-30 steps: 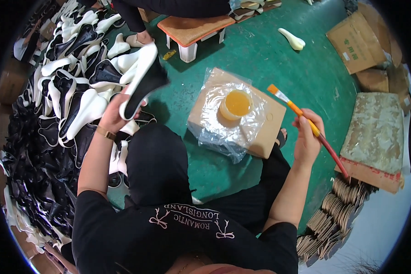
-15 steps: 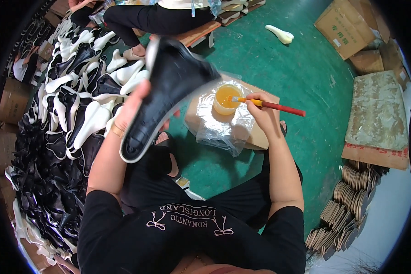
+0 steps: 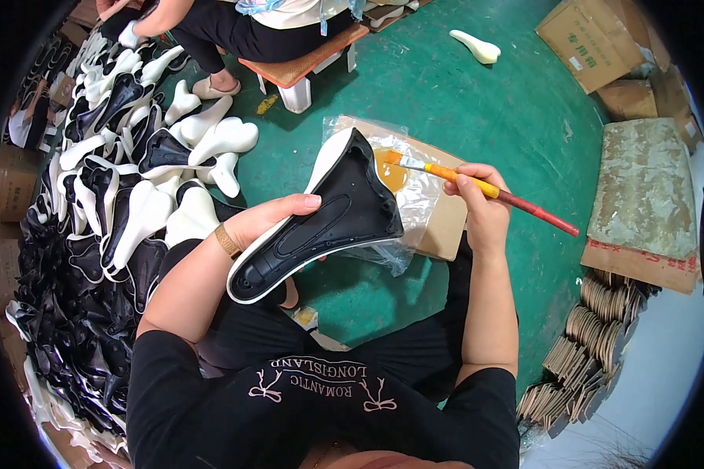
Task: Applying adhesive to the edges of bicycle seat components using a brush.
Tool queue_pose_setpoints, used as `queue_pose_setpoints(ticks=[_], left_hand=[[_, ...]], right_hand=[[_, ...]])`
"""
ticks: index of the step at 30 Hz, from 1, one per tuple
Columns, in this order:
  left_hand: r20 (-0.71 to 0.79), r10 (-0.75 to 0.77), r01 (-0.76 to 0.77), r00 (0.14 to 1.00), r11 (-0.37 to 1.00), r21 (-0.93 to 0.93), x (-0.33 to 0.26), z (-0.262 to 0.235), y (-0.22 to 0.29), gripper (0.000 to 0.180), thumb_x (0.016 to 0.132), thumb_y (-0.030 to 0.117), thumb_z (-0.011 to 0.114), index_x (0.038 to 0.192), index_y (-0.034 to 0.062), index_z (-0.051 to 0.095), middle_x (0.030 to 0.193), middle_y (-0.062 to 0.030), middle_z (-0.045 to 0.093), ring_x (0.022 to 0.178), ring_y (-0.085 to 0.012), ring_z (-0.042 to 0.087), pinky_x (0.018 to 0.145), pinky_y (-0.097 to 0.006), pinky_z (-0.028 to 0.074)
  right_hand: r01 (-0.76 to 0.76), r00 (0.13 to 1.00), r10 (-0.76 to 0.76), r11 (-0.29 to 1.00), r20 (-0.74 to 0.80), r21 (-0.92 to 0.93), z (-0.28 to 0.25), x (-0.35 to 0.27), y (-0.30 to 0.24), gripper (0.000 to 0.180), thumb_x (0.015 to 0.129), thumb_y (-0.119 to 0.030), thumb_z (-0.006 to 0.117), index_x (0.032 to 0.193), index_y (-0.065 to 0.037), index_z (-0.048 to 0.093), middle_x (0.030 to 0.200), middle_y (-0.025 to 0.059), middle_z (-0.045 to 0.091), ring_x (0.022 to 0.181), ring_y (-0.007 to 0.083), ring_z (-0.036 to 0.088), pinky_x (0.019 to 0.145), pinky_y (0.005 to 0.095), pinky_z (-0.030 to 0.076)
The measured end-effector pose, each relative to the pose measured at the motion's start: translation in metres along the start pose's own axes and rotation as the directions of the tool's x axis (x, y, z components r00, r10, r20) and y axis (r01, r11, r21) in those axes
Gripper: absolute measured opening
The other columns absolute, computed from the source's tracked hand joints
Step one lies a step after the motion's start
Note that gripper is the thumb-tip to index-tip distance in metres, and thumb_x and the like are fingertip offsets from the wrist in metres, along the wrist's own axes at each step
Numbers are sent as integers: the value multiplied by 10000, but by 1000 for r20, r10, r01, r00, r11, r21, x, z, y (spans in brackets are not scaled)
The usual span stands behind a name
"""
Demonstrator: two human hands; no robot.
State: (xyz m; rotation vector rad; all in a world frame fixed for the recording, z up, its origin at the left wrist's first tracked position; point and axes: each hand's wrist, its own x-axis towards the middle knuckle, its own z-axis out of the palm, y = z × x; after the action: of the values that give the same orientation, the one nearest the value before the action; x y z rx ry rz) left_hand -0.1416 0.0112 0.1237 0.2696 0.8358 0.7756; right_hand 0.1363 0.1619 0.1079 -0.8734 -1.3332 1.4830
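A green floor spreads under the seated person, and along its left side lies a big heap of black and white saddle shells. Flattened cardboard boxes sit at the upper right, a stained board lies at the right edge, and stacks of brown cardboard cut-outs stand below it. Another person sits on a low stool at the top. One loose white shell lies apart near the top.

In front of the knees, a cardboard box wrapped in clear plastic film carries a pool of amber glue.

The black saddle shell with its white rim is held up over that box, hollow underside facing the camera. Its long axis runs from lower left, near the wrist, to upper right, where the broad end overlaps the glue. The left hand grips it from the left edge, fingers curled underneath and the thumb lying across the rim.

The right hand is just right of the shell's broad end, fingers pinched closed around an orange-and-red paintbrush. The bristles point left, right at the shell's upper edge, over the glue; whether they touch the shell I cannot tell.
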Motion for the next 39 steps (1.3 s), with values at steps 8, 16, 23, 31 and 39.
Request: queue_pose_setpoints(ticks=[8,16,23,31,39], left_hand=[[30,-45,46,999,998,-31,8,4,3,456,896,366,597,1147,-14,576,915,-142,683,682,-184,684,568,-257,574],[35,-11,13,999,998,-68,6,-2,2,457,906,338,581,1163,-39,554,919,-169,679,677,-194,690,551,-274,589],[-10,-3,3,1000,999,-38,-5,-4,8,512,896,339,587,1221,-49,511,971,-160,674,706,-165,690,585,-243,585],[78,303,-313,950,909,274,2,7,8,771,813,327,681,1397,-21,315,1280,-110,502,1110,-134,524,941,-275,435],[84,496,-402,864,579,710,11,6,-1,868,723,279,769,1408,-1,316,1319,-96,474,1199,-171,445,1030,-310,344]], right_hand=[[33,991,-17,992,130,-118,-3,4,-4,77,861,-10,621,932,13,603,856,81,616,759,159,633,718,278,534],[194,947,-116,950,301,-243,-13,5,-8,69,805,47,629,863,23,600,917,96,598,760,147,605,716,272,523],[336,916,-221,879,334,-339,-10,7,-18,54,780,58,620,807,16,599,880,91,596,773,140,593,689,257,506],[258,934,-123,882,335,-395,-16,8,-23,50,762,52,607,801,20,602,860,86,597,722,131,591,656,252,497],[151,966,-48,903,256,-403,-10,6,-25,25,767,39,597,782,20,590,833,72,596,716,125,594,654,245,508]])
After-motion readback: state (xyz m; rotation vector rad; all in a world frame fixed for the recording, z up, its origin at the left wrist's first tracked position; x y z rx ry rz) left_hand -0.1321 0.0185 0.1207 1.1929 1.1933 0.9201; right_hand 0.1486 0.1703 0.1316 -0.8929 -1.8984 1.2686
